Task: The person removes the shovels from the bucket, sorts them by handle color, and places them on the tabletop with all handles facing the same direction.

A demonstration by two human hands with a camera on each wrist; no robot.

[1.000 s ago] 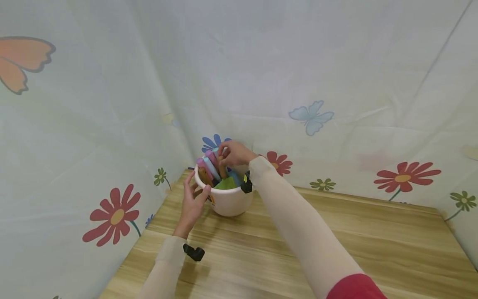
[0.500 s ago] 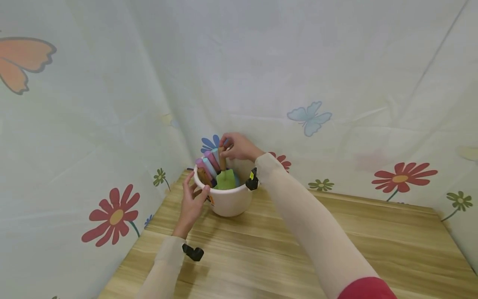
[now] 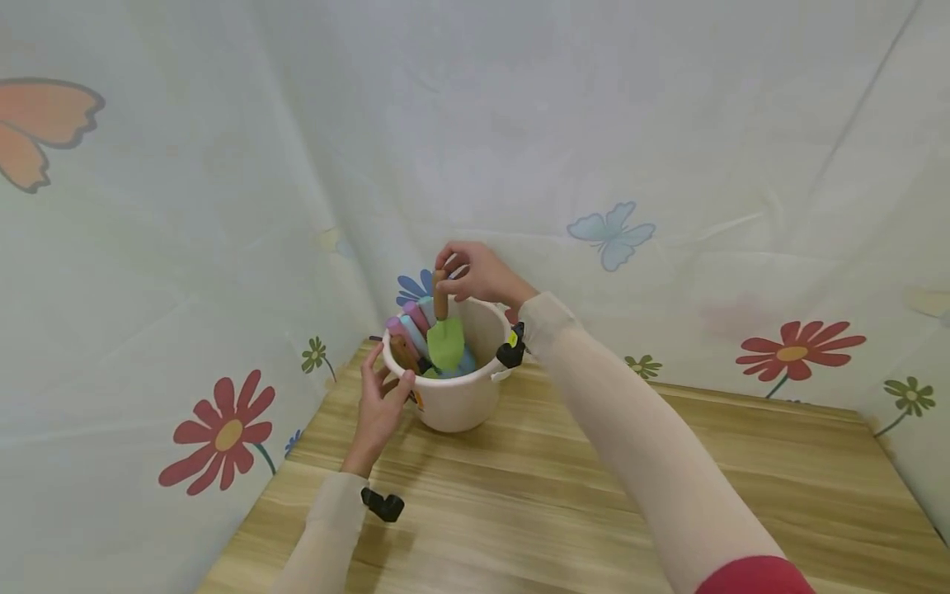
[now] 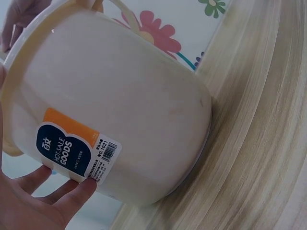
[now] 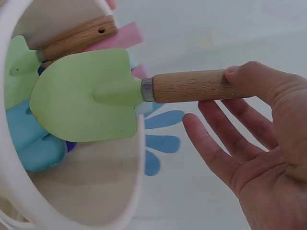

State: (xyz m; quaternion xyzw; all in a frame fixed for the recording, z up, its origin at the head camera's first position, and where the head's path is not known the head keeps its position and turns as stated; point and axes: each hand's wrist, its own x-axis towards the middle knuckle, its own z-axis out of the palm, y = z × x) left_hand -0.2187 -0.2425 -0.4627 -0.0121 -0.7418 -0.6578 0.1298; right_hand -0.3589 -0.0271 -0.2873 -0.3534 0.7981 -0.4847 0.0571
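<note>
Trowel (image 5: 110, 96) is pale green, its handle (image 5: 189, 86) grained brown; bucket (image 3: 456, 404) is white, with orange, navy and white label (image 4: 74, 146). Table (image 3: 519, 495) shows yellow-brown streaks; whitish backdrop (image 3: 519, 124) carries red, blue and green flowers (image 3: 228, 435), orange and blue butterflies (image 3: 613, 238).

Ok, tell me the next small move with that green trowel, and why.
Probably raise the green trowel clear of the white bucket: the right hand pinches its wooden handle, the blade hangs at the bucket's mouth, and the left hand holds the bucket.
</note>
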